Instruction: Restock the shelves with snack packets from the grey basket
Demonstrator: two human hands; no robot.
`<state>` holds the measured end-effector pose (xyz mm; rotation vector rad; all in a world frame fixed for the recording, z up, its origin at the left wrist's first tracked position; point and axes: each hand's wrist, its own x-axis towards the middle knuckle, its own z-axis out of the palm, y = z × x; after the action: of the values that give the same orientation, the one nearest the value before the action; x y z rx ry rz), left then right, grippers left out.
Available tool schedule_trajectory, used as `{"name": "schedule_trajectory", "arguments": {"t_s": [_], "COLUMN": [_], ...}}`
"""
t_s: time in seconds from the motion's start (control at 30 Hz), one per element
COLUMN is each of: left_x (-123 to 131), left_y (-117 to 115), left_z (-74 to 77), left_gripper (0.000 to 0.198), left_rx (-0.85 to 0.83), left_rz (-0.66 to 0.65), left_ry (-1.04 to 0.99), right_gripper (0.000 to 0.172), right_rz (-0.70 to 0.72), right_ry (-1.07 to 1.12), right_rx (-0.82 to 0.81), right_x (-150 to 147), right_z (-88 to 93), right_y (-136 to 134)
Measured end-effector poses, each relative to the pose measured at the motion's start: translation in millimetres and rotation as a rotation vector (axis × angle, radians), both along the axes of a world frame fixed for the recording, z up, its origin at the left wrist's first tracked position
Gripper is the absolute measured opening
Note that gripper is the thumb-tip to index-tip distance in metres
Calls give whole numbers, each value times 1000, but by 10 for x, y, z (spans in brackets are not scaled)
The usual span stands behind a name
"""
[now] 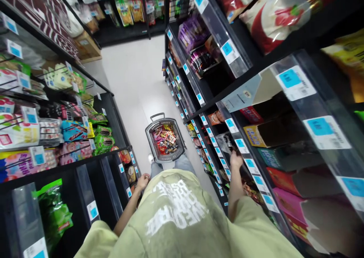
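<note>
I stand in a narrow shop aisle and look down over my pale green shirt. My right hand [236, 158] reaches into the lower shelf on the right and is closed on a dark packet [229, 141]. My left hand [142, 182] hangs by my side near the left shelf's lower edge, fingers loosely curled, holding nothing that I can see. On the floor in front of my feet stands a grey shopping basket [152, 130] filled with several colourful snack packets.
Black shelving [113, 121] with blue price tags lines both sides, packed with snack bags and boxes. The pale floor [133, 80] runs ahead to more shelves at the far end. A wooden crate [87, 46] stands at the far left.
</note>
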<state>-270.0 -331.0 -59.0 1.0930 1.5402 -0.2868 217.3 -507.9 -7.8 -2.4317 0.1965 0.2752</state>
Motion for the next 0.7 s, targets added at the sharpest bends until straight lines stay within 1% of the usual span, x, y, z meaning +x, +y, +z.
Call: {"name": "schedule_trajectory", "arguments": {"t_s": [0.07,0.13,0.17,0.23,0.3,0.33,0.4,0.43,0.5,0.57,0.63,0.7], "left_x": [-45,-35,-12,59,150,198,289,330,402,460,512,562], "left_y": [-55,-83,-82,-56,-15,2,10,-6,-92,-262,-513,-811], "left_z": [-55,-114,-149,-235,-361,-442,-643,-760,-1024,-1317,-1628,-1934], "left_gripper": [5,7,7,6,5,6,10,13,18,26,35,41], "left_rx": [15,22,20,4,-14,-20,-30,-35,-48,-62,-82,-136], "left_rz": [-7,-11,-10,-6,5,15,43,62,104,174,292,416], "left_ry": [39,51,47,26,-10,-30,-70,-89,-118,-157,-209,-234], "right_gripper": [25,22,20,16,17,19,25,28,31,27,21,23], "right_rz": [-37,6,65,235,407,472,545,557,547,513,468,433], "right_ry": [-18,6,47,185,361,446,583,634,712,774,832,892], "right_rx": [-34,-18,8,82,159,186,213,213,198,174,154,168], "right_x": [-281,-658,-863,-1254,-1569,-1687,-1842,-1883,-1911,-1892,-1855,-1819], "right_z": [-17,-76,-127,-287,-538,-701,-1103,-1340,-1880,-2491,-3152,-3828], "right_y": [-29,2,46,189,389,501,728,839,1047,1232,1392,1521]}}
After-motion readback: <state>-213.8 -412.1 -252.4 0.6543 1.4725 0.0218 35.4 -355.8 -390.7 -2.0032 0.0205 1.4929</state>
